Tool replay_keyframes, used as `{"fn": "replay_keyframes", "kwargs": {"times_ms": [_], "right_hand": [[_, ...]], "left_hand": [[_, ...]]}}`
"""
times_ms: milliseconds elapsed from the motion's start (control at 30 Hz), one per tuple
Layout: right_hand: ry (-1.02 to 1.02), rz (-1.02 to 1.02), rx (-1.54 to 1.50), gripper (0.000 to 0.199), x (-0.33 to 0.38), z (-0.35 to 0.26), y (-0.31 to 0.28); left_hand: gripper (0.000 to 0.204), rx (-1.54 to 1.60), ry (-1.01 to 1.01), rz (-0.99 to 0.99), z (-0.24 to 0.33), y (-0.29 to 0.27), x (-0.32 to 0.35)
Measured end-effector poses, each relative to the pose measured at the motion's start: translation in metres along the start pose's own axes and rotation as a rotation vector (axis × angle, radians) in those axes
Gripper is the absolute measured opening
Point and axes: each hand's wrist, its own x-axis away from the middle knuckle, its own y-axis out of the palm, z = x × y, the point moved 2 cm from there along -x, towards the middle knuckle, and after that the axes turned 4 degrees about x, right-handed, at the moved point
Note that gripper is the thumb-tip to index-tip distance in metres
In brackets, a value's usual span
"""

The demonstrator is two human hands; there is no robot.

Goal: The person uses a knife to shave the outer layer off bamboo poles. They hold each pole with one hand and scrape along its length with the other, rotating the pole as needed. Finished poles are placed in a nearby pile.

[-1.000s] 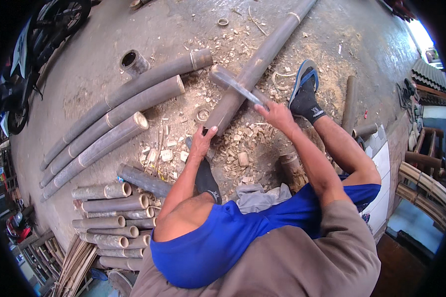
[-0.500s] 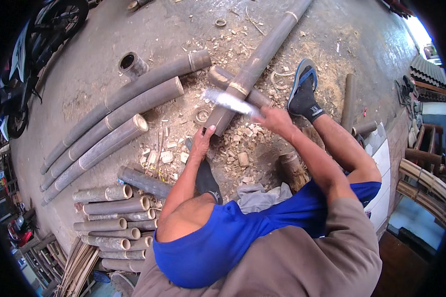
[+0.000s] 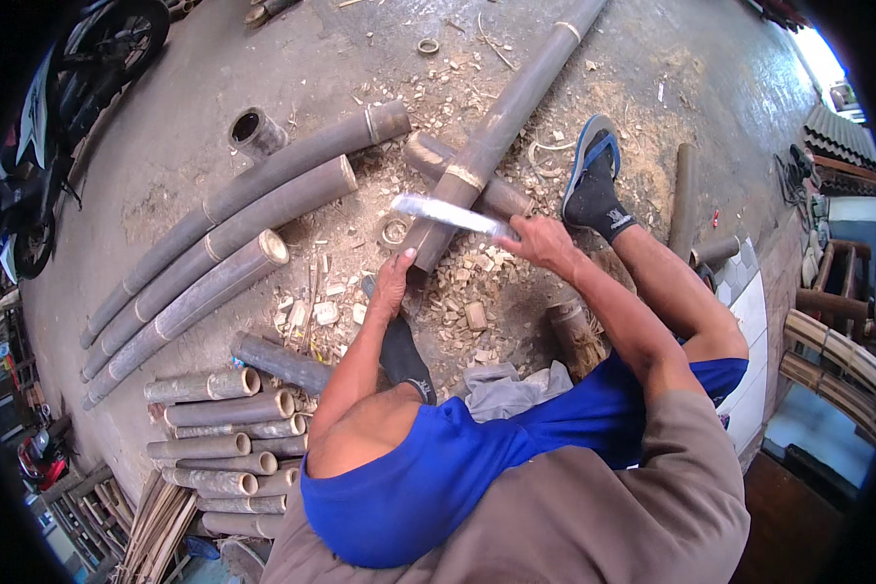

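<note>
Poles (image 3: pixel 273 206) lie on the floor (image 3: pixel 180 117); the left hand (image 3: pixel 392 282) grips the near end of a long bamboo pole (image 3: pixel 518 104) resting across a short piece (image 3: pixel 504 198); over it, the right hand (image 3: pixel 545 241) clenches a knife (image 3: pixel 448 212).

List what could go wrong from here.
The knife in the right hand could slip toward the bare left hand at the near end of the pole.
The pole lies across a round bamboo piece, so it might roll or shift.
The left foot sits close by; a glancing stroke might reach it.
</note>
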Motion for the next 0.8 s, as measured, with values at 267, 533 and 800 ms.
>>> {"fn": "replay_keyframes", "kwargs": {"times_ms": [267, 533, 800], "right_hand": [[0.019, 0.052, -0.039, 0.086, -0.003, -0.001, -0.019], [0.1, 0.019, 0.002, 0.079, -0.004, -0.001, -0.015], [0.412, 0.258, -0.331, 0.081, 0.01, 0.012, 0.011]], "left_hand": [[0.092, 0.056, 0.119, 0.024, 0.007, 0.011, 0.01], [0.082, -0.152, 0.224, 0.11, 0.02, 0.006, 0.02], [0.102, -0.429, 0.165, 0.083, 0.032, -0.01, 0.004]]}}
